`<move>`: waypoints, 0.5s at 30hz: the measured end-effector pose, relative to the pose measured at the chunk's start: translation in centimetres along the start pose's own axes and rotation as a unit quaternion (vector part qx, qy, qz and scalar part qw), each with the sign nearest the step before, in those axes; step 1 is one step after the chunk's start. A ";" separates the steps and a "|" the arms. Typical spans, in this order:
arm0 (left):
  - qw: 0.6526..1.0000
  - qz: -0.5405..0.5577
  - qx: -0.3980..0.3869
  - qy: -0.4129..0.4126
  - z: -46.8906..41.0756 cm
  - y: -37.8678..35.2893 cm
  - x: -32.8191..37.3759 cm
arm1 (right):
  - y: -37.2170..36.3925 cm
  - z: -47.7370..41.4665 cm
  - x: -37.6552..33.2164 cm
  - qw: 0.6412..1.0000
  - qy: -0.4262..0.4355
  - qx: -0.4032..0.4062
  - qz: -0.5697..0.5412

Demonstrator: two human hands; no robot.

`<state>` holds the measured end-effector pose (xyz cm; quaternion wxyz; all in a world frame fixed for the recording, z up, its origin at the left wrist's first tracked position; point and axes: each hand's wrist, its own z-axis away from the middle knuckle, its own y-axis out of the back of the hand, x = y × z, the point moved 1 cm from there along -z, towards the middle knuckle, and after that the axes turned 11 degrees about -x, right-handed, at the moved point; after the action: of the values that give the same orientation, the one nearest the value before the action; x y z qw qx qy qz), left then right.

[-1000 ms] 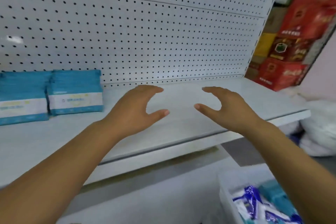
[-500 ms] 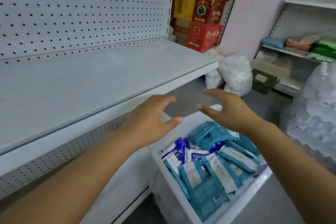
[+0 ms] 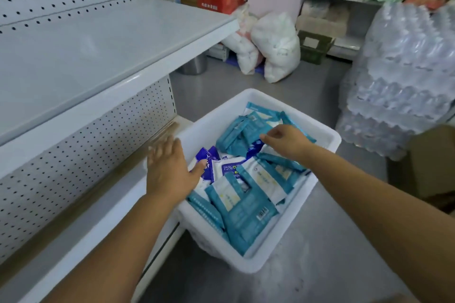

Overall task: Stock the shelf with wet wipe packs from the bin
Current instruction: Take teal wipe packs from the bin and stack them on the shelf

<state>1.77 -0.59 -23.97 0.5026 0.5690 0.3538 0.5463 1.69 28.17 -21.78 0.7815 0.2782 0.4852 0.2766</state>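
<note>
Plainly, the wet wipe packs (image 3: 246,206) lie loose and crisscrossed in the white bin (image 3: 248,265) on the floor. Teal ones are heaped at the far side and along the near edge, with a few dark-blue packs (image 3: 209,160) between them. The right hand (image 3: 288,141) sits on the far teal heap, thumb reaching toward a pack's edge and fingers bent down behind the knuckles; I cannot tell whether they have closed on anything. The left hand (image 3: 170,172) hovers flat over the bin's left rim, fingers straight and a little spread, blurred, holding nothing, its thumb tip just beside a dark-blue pack. The step looks like picking up. It will likely go best if the right hand takes a pack lying on top, not one pinned under its neighbours, and grips it across both long edges, since these soft pouches probably sag and slide when pinched at a corner. The free left hand can steady the heap or gather a second pack of the same kind. The shelf (image 3: 98,39) stands up and to the left, so the lift should clear the bin's rim and then the shelf's front lip.
</note>
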 end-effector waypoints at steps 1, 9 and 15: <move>1.000 -0.004 0.012 0.007 0.2 -0.2 0.1 | -0.6 -0.6 0.1 1.000 -0.014 0.005 -0.022; 0.999 -0.014 0.033 0.020 0.1 -0.4 0.1 | -2.9 -4.4 -1.4 0.954 -0.032 0.111 -0.276; 0.999 -0.030 0.032 0.022 -0.1 -0.7 0.0 | -3.9 -6.0 -2.5 0.956 -0.019 0.138 -0.257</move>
<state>1.75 -0.43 -24.65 0.4927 0.5612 0.3991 0.5320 -4.13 24.71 -25.22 0.7892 0.2545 0.5588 -0.0089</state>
